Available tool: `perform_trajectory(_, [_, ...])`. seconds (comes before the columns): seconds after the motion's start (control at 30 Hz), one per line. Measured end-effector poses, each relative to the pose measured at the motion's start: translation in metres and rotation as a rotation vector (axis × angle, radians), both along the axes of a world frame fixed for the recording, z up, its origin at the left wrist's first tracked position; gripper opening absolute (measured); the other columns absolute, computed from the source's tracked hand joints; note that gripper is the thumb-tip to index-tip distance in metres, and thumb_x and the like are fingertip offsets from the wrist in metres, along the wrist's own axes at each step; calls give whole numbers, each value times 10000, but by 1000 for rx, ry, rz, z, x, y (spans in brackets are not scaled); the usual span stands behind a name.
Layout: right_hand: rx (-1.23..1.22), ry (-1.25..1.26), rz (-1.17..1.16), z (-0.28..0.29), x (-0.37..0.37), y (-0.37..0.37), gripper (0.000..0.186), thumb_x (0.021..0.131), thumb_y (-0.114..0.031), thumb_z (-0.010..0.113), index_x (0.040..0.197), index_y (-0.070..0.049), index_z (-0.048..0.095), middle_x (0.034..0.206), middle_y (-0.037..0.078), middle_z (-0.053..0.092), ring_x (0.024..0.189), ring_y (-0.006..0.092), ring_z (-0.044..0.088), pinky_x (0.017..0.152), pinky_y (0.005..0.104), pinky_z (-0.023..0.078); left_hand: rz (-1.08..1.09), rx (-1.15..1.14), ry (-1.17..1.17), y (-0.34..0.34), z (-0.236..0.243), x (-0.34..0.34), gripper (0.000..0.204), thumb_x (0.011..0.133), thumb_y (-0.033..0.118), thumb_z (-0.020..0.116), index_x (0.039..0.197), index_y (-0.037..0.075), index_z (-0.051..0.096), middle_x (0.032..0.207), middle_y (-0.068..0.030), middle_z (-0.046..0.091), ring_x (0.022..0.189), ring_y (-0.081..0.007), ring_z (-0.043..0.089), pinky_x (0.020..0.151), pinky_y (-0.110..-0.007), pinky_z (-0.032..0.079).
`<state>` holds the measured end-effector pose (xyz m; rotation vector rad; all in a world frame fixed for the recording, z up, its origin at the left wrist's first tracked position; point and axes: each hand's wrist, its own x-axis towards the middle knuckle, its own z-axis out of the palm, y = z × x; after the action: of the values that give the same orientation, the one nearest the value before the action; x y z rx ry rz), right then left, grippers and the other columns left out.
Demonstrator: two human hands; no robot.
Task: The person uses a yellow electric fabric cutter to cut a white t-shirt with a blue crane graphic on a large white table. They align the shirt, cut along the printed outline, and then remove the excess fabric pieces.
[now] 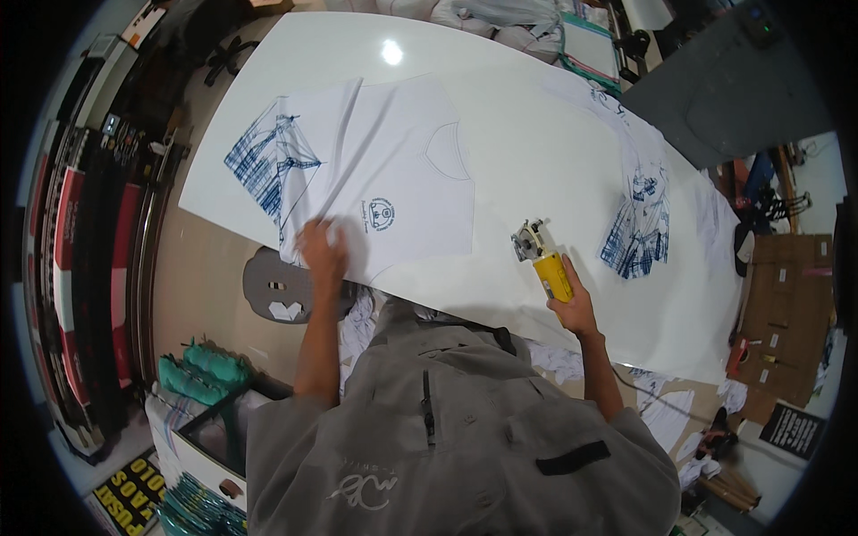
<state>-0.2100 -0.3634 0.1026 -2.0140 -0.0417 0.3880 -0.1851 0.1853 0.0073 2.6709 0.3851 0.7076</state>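
Note:
A white T-shirt (402, 196) lies on the white table, its neckline to the right and a small round print on the chest. Blue sketch-like artwork (264, 161) covers its left end, and creases run through the cloth. My left hand (323, 252) is over the shirt's near left edge, smeared by motion, so its finger position is unclear. In my right hand (576, 308) is a yellow handheld electric rotary cutter (553, 277). Its metal blade head (529, 241) points away from me, just right of the shirt.
More white cloth with blue prints (636, 232) lies on the right of the table (500, 107). A grey stool seat (268, 286) stands under the near left edge. Wrapped bundles (500, 18) sit beyond the far edge. A dark cord (657, 393) trails at the lower right.

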Motion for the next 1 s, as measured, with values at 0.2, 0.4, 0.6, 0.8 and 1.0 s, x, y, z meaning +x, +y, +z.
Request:
perform_trajectory(0.2, [-58,-46,-57,23,2,26,1052,717,-5,677,1685,-64,269,1507,240,580,1315,317,627,1085,374,497,206,-44,343,5,10,155,811,991,641,560,1643,188,393,1742,-189,244,1622,-425,152,1245,-725,119])
perform_trajectory(0.4, [-65,133,-404,38,-44,58,1084,687,-5,671,1687,-59,256,1371,224,633,1119,294,674,935,380,569,658,-222,517,43,2,213,986,922,860,436,1693,259,304,1766,-260,57,1584,-590,-8,1102,-888,-2])
perform_trajectory(0.6, [-9,158,-606,41,-75,101,1079,696,-6,658,1689,-41,234,1371,225,629,1130,296,664,932,379,562,40,31,498,23,-25,368,765,990,652,488,1655,286,395,1770,-195,161,1611,-497,108,1234,-744,80])
perform_trajectory(0.8, [-66,141,-591,22,-83,129,1107,709,-17,668,1709,-99,202,1319,181,625,995,247,651,840,359,579,-580,-190,29,-61,6,443,546,1042,446,533,1549,245,548,1660,-128,443,1594,-376,275,1274,-668,158])
perform_trajectory(1.0, [-59,206,-598,28,-41,162,1072,709,-56,690,1683,-62,242,1428,250,610,1239,356,652,1032,401,530,-860,282,169,-154,-9,277,614,1066,549,471,1598,243,480,1728,-65,328,1620,-339,203,1275,-693,113])
